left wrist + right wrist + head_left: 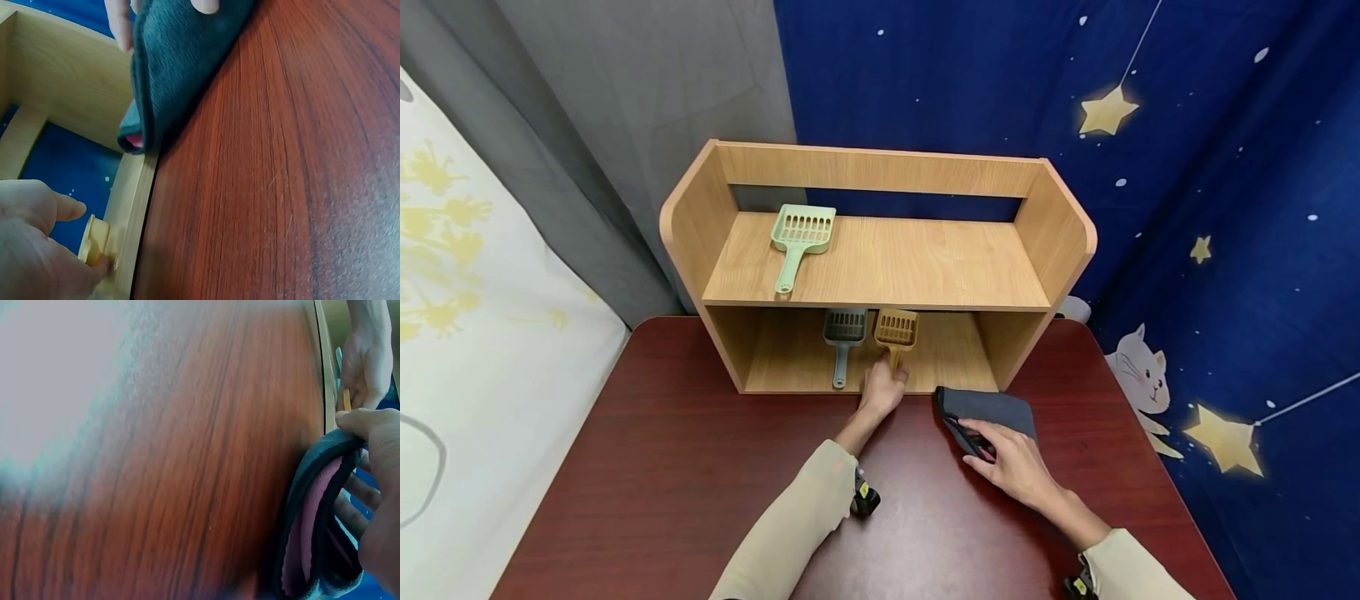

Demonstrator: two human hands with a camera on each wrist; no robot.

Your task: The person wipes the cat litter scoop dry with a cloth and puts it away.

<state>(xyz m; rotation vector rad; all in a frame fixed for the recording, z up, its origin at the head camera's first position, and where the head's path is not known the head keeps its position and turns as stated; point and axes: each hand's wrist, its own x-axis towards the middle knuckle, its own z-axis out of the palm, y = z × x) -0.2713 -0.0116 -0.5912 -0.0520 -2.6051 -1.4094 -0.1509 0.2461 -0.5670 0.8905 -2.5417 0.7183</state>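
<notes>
My left hand (pixel 883 387) is at the lower shelf, its fingers around the handle of a yellow litter scoop (pixel 896 329). In the left wrist view the rounded end of that handle (pixel 94 240) shows at the fingertips. A grey litter scoop (pixel 846 329) lies just to its left. My right hand (pixel 1011 462) grips the edge of a folded dark grey cloth (pixel 996 407) on the table, before the shelf's right end. Its pink lining (pixel 315 515) shows in the right wrist view, with the thumb over the cloth's edge.
A wooden two-tier shelf (pixel 880 305) stands at the back of the dark red table (pixel 715 500). On its upper tier, toward the left, lies a light green litter scoop (pixel 802 233). Grey and blue curtains (pixel 940 75) hang behind.
</notes>
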